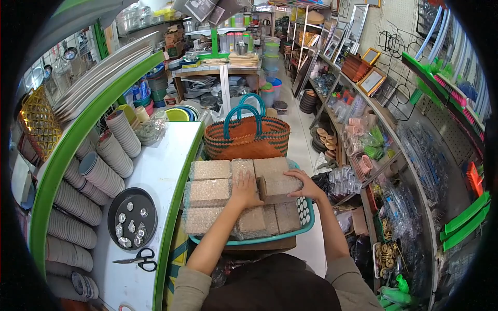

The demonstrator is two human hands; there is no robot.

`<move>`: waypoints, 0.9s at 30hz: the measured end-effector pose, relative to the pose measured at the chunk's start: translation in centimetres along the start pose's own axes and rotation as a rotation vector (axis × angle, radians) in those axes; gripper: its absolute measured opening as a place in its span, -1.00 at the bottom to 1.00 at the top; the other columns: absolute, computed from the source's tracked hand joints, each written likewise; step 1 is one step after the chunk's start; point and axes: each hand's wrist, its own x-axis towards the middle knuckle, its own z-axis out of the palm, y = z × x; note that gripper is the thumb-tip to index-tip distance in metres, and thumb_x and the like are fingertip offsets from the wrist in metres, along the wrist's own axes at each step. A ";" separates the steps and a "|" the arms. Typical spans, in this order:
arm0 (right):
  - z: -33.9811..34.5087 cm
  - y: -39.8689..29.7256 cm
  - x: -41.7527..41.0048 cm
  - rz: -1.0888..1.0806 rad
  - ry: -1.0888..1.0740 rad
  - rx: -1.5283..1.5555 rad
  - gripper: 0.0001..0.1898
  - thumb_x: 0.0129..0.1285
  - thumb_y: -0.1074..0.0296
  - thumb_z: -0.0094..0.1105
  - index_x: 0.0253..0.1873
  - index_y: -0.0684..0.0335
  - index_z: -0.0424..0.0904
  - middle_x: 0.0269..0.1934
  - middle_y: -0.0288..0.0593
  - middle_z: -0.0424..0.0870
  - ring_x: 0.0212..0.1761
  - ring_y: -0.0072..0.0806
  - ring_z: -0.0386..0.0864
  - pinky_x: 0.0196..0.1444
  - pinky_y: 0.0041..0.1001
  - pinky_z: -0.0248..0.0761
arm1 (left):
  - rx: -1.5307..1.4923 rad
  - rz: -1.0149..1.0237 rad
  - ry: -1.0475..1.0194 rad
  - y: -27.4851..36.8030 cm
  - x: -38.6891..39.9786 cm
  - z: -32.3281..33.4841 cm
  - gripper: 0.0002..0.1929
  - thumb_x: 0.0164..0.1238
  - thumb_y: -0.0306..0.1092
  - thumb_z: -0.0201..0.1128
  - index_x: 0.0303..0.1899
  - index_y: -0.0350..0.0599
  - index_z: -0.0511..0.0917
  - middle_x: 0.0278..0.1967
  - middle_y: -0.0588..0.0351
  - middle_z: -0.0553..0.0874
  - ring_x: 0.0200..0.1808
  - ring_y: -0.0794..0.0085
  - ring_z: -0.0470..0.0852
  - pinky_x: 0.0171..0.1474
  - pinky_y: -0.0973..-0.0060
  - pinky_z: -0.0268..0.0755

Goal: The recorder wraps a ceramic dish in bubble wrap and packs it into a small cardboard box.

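A teal plastic basket (309, 223) in front of me holds several boxes in bubble wrap. My left hand (246, 190) rests with spread fingers on an upright wrapped box (242, 165) near the middle, its thumb towards the neighbouring box. At the basket's right side, my right hand (305, 184) has its thumb and fingers around the right end of a bubble-wrapped cardboard box (278, 186), which sits somewhat higher than those around it. More wrapped boxes (210, 190) lie left of my left hand. Behind the basket stands an orange woven bag (249, 142) with teal handles.
On the white shelf (163, 163) at left are scissors (140, 261), a dark round pan (132, 194) with small metal molds, and stacked cups (102, 175). Crowded shelving (389, 136) lines the right side. A tiled aisle floor (303, 136) runs between.
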 end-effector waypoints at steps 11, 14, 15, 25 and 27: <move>-0.2 0.0 0.5 0.025 -0.026 -0.081 -0.18 -0.30 0.28 0.54 0.24 0.02 0.47 0.24 -0.15 0.35 0.33 -0.16 0.22 0.40 -0.27 0.07 | -0.036 -0.038 -0.288 -0.4 1.1 -0.8 0.20 -0.11 0.30 0.30 0.44 -0.27 -0.14 0.46 -0.25 -0.30 0.46 -0.17 -0.50 0.37 -0.22 -0.61; -0.3 -0.1 0.7 0.003 -0.030 -0.077 -0.20 -0.28 0.28 0.52 0.24 0.04 0.47 0.22 -0.11 0.37 0.29 -0.10 0.25 0.37 -0.25 0.09 | -0.112 -0.005 -0.303 -0.5 1.0 -1.1 0.21 -0.13 0.29 0.32 0.44 -0.25 -0.16 0.46 -0.25 -0.31 0.46 -0.20 -0.50 0.37 -0.22 -0.61; -0.4 -0.2 0.8 0.001 -0.033 -0.077 -0.20 -0.28 0.28 0.52 0.24 0.04 0.47 0.22 -0.11 0.37 0.29 -0.10 0.25 0.37 -0.25 0.09 | -0.089 -0.009 -0.294 -0.7 1.0 -0.9 0.20 -0.15 0.29 0.33 0.44 -0.23 -0.12 0.46 -0.25 -0.30 0.45 -0.21 -0.50 0.37 -0.22 -0.61; -0.4 -0.9 1.4 0.013 -0.089 -0.182 -0.19 -0.32 0.31 0.53 0.23 0.02 0.49 0.22 -0.12 0.35 0.29 -0.15 0.25 0.37 -0.27 0.13 | -0.071 -0.029 -0.350 0.0 0.8 -1.9 0.18 -0.22 0.28 0.38 0.41 -0.24 0.04 0.46 -0.25 -0.29 0.45 -0.23 -0.50 0.38 -0.22 -0.56; -0.3 -0.9 1.5 0.012 -0.118 -0.234 -0.19 -0.32 0.31 0.52 0.23 0.01 0.49 0.22 -0.11 0.36 0.28 -0.14 0.25 0.36 -0.27 0.14 | -0.076 -0.029 -0.330 -0.4 0.9 -1.5 0.18 -0.24 0.27 0.40 0.41 -0.23 0.04 0.46 -0.24 -0.29 0.45 -0.23 -0.51 0.38 -0.22 -0.55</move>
